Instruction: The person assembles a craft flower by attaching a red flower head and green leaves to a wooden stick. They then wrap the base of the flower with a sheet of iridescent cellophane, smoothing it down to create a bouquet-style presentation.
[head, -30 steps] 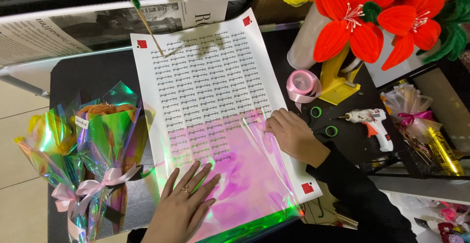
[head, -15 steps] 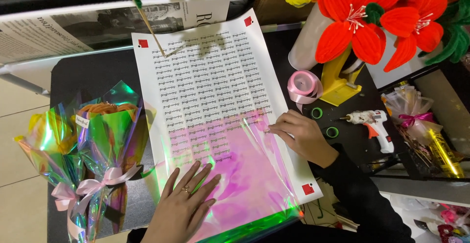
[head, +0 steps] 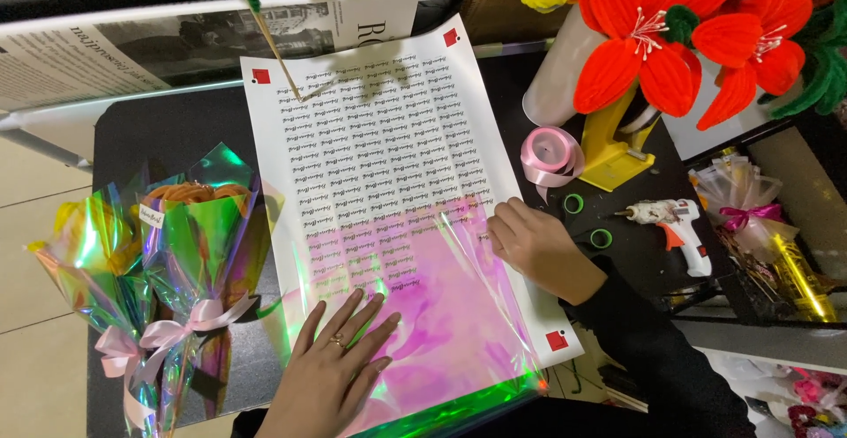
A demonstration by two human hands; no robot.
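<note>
An iridescent cellophane sheet point(head: 441, 332) is lying over the lower half of a white printed paper sheet point(head: 388, 138), which is resting on the black table point(head: 159, 129). The cellophane's long edges are running away from the person, roughly in line with the paper, and its near edge is glowing green at the table's front. Both hands are lying on the cellophane, so it is sitting directly beneath them rather than off to one side.

The left hand point(head: 340, 372) is resting flat near the cellophane's lower left part, fingers spread and pointing up and to the right, palm down, gripping nothing. The right hand point(head: 529, 248) is sitting at the right edge of the cellophane, higher up, its fingers curled down with the tips pressing the film's upper right corner; whether it is pinching the edge or only pressing it, I cannot tell. The right hand is the one nearer the cellophane's far edge.

Two wrapped bouquets point(head: 168, 270) with pink bows are lying to the left of the paper, just beside the left hand. A pink ribbon roll point(head: 551, 156) and a glue gun point(head: 675, 226) are lying to the right, near the right hand.
</note>
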